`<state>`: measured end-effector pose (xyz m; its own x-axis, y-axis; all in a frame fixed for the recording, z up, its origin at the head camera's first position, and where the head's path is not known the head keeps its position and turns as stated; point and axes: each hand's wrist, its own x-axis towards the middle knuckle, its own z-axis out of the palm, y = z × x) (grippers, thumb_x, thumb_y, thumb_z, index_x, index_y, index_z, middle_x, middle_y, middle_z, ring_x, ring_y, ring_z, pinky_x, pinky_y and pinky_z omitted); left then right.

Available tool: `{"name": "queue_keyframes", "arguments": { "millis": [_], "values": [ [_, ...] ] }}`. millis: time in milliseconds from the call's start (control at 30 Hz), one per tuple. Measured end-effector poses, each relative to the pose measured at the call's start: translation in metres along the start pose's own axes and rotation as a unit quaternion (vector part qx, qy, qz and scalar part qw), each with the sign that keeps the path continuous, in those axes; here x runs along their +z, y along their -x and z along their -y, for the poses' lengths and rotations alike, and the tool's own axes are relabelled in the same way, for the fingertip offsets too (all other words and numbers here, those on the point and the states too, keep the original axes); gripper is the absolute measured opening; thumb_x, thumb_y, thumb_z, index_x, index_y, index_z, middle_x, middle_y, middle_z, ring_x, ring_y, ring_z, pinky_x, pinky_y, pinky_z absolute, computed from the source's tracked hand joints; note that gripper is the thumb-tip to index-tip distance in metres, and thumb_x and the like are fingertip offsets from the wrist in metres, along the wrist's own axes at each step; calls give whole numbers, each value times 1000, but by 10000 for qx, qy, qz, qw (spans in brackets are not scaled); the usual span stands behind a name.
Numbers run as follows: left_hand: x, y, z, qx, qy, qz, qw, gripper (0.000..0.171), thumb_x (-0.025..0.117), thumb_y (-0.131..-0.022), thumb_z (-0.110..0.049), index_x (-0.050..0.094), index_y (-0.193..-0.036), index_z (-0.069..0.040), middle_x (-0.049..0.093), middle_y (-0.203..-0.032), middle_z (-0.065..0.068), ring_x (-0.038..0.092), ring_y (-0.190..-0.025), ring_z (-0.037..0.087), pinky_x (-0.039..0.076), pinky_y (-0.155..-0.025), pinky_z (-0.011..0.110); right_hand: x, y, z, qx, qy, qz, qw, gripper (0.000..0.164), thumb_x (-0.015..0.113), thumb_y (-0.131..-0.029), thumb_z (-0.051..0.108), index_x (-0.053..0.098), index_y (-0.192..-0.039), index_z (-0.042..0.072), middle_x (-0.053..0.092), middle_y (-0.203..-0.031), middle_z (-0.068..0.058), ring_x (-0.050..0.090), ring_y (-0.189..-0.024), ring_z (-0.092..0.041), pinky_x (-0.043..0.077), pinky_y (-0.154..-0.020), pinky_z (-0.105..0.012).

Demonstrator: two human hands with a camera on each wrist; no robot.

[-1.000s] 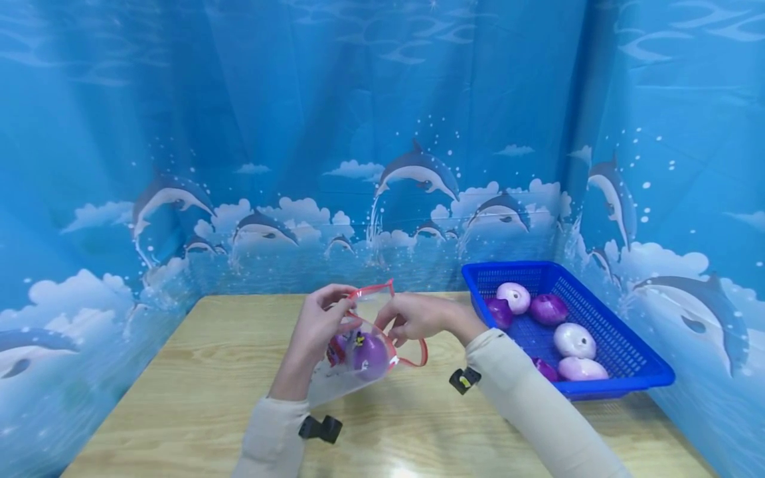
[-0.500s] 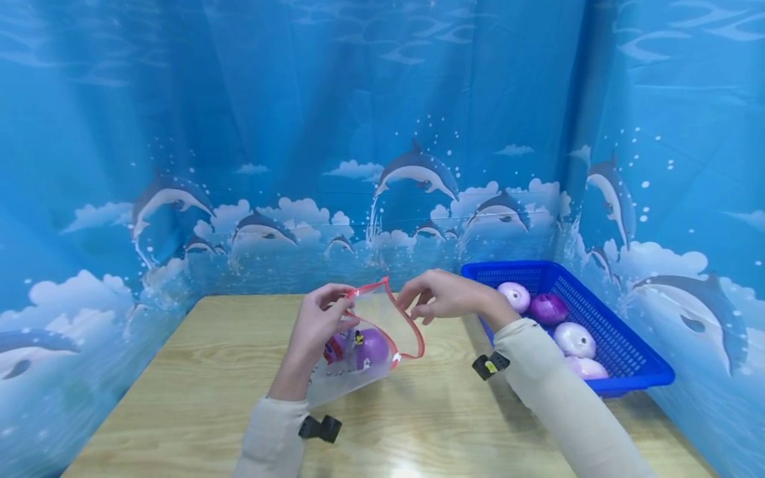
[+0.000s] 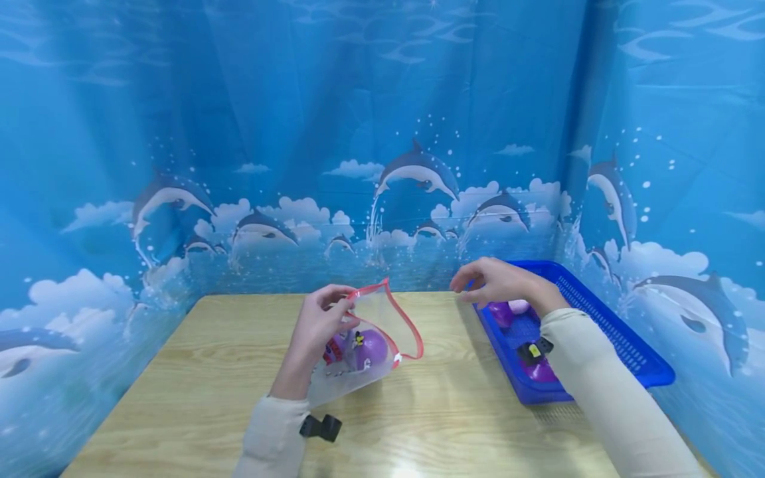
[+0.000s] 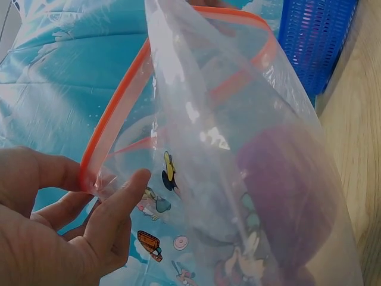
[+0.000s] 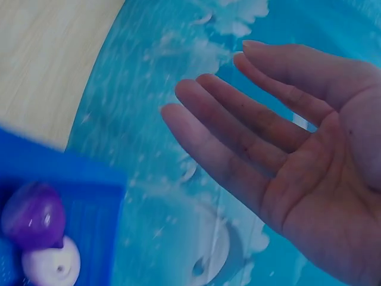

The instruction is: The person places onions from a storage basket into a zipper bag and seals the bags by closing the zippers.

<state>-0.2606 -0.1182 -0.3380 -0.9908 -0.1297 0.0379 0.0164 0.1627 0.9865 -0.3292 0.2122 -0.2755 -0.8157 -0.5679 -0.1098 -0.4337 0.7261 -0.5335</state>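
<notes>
My left hand pinches a corner of the red-edged mouth of a clear zip bag with cartoon prints. The bag's mouth gapes toward the right in the head view. Inside it rests a rounded purple onion, blurred through the plastic in the left wrist view. My right hand holds nothing and hovers over the back left of a blue basket, with fingers spread and loosely bent in the right wrist view. Purple and pale lilac onions lie in the basket, among them a dark purple onion and a pale onion.
A wooden table carries the bag and basket, with the basket at the right end. A blue dolphin curtain hangs behind and at the sides. My right forearm and sleeve cover part of the basket.
My right hand has left the bag's mouth and moved right to the basket's back left edge. My left hand still pinches the bag in the same place.
</notes>
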Motion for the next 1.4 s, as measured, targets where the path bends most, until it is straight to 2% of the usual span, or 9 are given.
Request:
{"name": "queue_keyframes", "arguments": {
  "millis": [100,267,467,733,933,1133,1267,1400],
  "values": [
    [0,0,1,-17,-33,-18,10000,25,57,-103,-11,69,-125,-11,65,-120,17,66,-113,34,67,-81,31,-5,4,-15,183,-101,-18,9998,31,68,-99,15,68,-129,5,70,-127,-17,71,-112,-32,68,-82,-39],
    [0,0,2,-22,-101,-35,9999,25,58,-102,-12,69,-124,-11,65,-117,16,67,-106,29,67,-80,31,-12,9,-36,260,-279,0,9993,33,66,-99,9,65,-130,-2,68,-128,-25,72,-108,-37,67,-84,-43],
    [0,0,2,-17,-104,-2,9999,25,58,-102,-13,69,-124,-11,65,-117,16,68,-106,28,67,-80,31,-16,13,-57,439,-314,6,9985,38,67,-99,10,62,-132,-6,66,-130,-30,73,-107,-34,67,-84,-43],
    [0,0,3,-8,-27,34,10000,24,59,-103,-14,70,-124,-11,64,-117,16,67,-107,29,67,-80,32,-12,14,-84,497,-328,-42,9982,42,69,-97,10,59,-132,-11,65,-129,-34,70,-113,-38,67,-86,-47],
    [0,0,4,-24,20,54,10000,24,59,-103,-13,69,-124,-11,64,-116,16,67,-105,28,67,-81,32,-3,9,-106,424,-261,-240,9985,44,72,-92,7,60,-129,-13,64,-127,-37,70,-109,-36,67,-80,-42],
    [1,0,3,-40,61,63,10000,24,58,-103,-12,69,-124,-10,64,-117,16,66,-109,32,67,-82,32,5,5,-115,612,-263,-395,9970,47,73,-90,5,59,-131,-12,61,-130,-37,71,-98,-26,66,-74,-37],
    [1,0,4,-45,101,86,9999,24,58,-103,-12,69,-124,-10,64,-116,16,65,-113,36,67,-81,32,10,3,-118,715,-146,-513,9960,47,74,-88,5,60,-131,-10,60,-132,-37,70,-97,-28,64,-69,-35],
    [1,-1,4,-62,121,91,9999,24,58,-103,-11,69,-124,-9,64,-117,16,65,-113,36,67,-81,32,13,1,-121,935,-224,-559,9938,48,75,-87,3,61,-131,-8,59,-132,-36,65,-97,-29,63,-69,-39]
  ]
}}
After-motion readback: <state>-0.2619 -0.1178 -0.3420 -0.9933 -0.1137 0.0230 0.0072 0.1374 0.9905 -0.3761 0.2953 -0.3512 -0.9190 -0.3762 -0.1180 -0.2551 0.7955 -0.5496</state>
